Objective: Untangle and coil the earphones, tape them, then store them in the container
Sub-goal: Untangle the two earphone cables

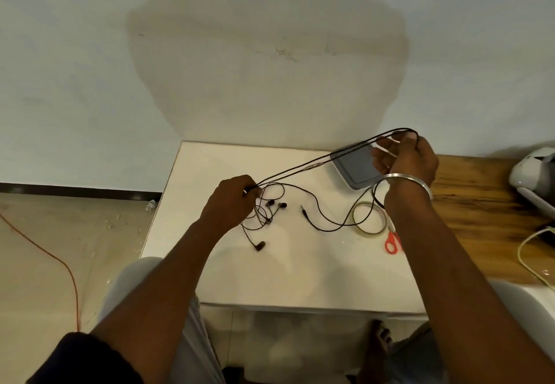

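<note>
Nearest on the white bench [300,278] lies one dark earbud [259,246] at the end of a loose strand. To its right lie the red-handled scissors [392,242], partly under the right forearm. A little farther back, the clear ring-shaped roll of tape [370,218] lies flat. A slack run of cable crosses it and ends in the metal jack plug [303,209].

The left hand [231,203] has its fingers curled and pinches the thin black wired earphones [310,167] just above a knot of small loops and two more buds. From that pinch, two strands run up and right, taut and off the bench, to the right hand [405,158]. The right hand is raised, with the cable hooked over its bent fingers. A silver bangle [402,185] sits on that wrist.

Behind the right hand, the grey flat-lidded container [357,167] rests at the bench's far right corner, with its lid on.

I judge that the task is at an early stage. One length is pulled straight, but the knot by the left hand is still tangled. No coil has been formed, the tape looks untouched, and nothing has been stored. Still to do are the rest of the untangling, the coiling, the taping, opening the container and putting the earphones inside.
</note>
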